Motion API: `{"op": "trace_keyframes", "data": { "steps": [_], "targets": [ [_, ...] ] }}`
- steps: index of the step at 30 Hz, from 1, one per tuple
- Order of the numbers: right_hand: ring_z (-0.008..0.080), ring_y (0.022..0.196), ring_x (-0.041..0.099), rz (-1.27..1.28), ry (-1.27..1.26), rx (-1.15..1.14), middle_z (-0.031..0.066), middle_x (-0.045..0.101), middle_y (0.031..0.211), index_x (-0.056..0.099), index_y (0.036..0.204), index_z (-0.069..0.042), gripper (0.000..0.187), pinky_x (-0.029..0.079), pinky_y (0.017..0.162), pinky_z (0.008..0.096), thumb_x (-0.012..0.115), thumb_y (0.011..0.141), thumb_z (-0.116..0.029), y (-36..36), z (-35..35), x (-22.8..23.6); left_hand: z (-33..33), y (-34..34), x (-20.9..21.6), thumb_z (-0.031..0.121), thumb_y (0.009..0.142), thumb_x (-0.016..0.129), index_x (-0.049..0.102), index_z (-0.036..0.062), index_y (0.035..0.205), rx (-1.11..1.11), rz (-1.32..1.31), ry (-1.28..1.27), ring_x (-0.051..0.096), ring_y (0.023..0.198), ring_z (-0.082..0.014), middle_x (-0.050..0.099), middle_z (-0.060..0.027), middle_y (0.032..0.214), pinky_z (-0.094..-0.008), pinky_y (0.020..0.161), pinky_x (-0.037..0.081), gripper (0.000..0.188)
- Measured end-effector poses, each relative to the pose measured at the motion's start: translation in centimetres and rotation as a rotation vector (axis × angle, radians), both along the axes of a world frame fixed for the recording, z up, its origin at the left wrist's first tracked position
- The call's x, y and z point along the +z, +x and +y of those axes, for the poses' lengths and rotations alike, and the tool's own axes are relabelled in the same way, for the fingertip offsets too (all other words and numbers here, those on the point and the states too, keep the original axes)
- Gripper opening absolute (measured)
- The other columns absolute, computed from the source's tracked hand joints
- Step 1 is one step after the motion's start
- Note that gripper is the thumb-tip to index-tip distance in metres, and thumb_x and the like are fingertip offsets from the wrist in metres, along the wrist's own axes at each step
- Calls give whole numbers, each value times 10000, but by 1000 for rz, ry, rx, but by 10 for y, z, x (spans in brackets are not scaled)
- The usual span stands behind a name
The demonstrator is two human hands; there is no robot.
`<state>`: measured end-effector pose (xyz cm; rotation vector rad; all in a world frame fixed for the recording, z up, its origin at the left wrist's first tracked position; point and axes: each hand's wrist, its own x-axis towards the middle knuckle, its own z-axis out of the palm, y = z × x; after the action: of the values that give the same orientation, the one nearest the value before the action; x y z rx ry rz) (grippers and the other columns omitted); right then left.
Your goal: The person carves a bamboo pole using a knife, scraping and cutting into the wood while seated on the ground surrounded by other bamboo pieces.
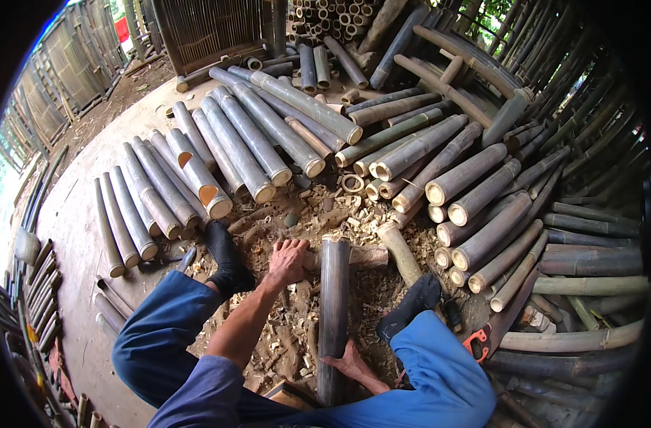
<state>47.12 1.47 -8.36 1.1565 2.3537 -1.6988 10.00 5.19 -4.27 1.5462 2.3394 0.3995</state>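
Note:
A dark bamboo tube (334, 292) stands out in the middle between my legs, its pale cut end pointing away from me. My right hand (354, 365) is closed round its near part, with the thumb against the side. Behind the tube a short piece of wood (368, 258) lies crosswise, partly hidden by it. My left hand (288, 261) is closed over the left end of that wood, knuckles up. Pale wood chips (368, 217) cover the ground around both hands.
Many cut bamboo tubes (240, 132) lie in rows ahead, with another pile (475, 207) at the right. A saw with an orange handle (477, 345) lies beside my right knee. A blade (187, 259) is near my left foot. Bamboo fencing (68, 78) stands at the left.

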Motion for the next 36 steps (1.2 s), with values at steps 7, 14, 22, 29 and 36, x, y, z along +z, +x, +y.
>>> {"op": "trace_keyframes", "data": {
  "steps": [7, 14, 22, 29, 36],
  "targets": [
    [358, 1354, 568, -93, -267, 30, 311, 582, 1425, 410, 1468, 174, 1200, 443, 1148, 452, 907, 736, -637, -3, 4, 32, -7, -2, -11, 464, 553, 1000, 623, 116, 1341, 97, 29, 119, 583, 1268, -320, 654, -130, 1279, -518, 1096, 381, 941],
    [380, 1392, 536, -79, -205, -19, 320, 516, 1501, 346, 1512, 175, 1259, 424, 1166, 455, 910, 739, -644, 2, 0, 38, 3, -1, 2, 459, 564, 994, 607, 116, 1369, 73, -47, 116, 561, 1320, -330, 646, -119, 1342, -509, 1127, 370, 957],
    [242, 1057, 708, -222, -588, -260, 176, 709, 1197, 513, 1483, -13, 646, 592, 858, 345, 794, 986, -317, 104, 16, 63, 3, -6, 12, 325, 673, 932, 457, 134, 1565, 104, 38, 32, 426, 1484, -366, 485, -157, 1582, -561, 1214, 350, 1029],
    [140, 671, 467, 270, 129, -1098, 37, 518, 807, 471, 1007, -87, 356, 391, 585, 304, 641, 1065, -394, 233, 29, 250, -50, 76, 16, 254, 829, 833, 629, -12, 1321, 987, -734, 561, 657, 1093, -273, 679, -183, 1225, -413, 945, 552, 596],
    [73, 532, 367, 385, 595, -749, -16, 420, 579, 414, 637, -72, 522, 272, 509, 298, 673, 1015, -321, 190, -40, 351, -114, 136, -11, 237, 812, 862, 697, -88, 1184, 953, -974, 534, 695, 939, -246, 742, -162, 1052, -378, 868, 565, 521]
  ]
}}
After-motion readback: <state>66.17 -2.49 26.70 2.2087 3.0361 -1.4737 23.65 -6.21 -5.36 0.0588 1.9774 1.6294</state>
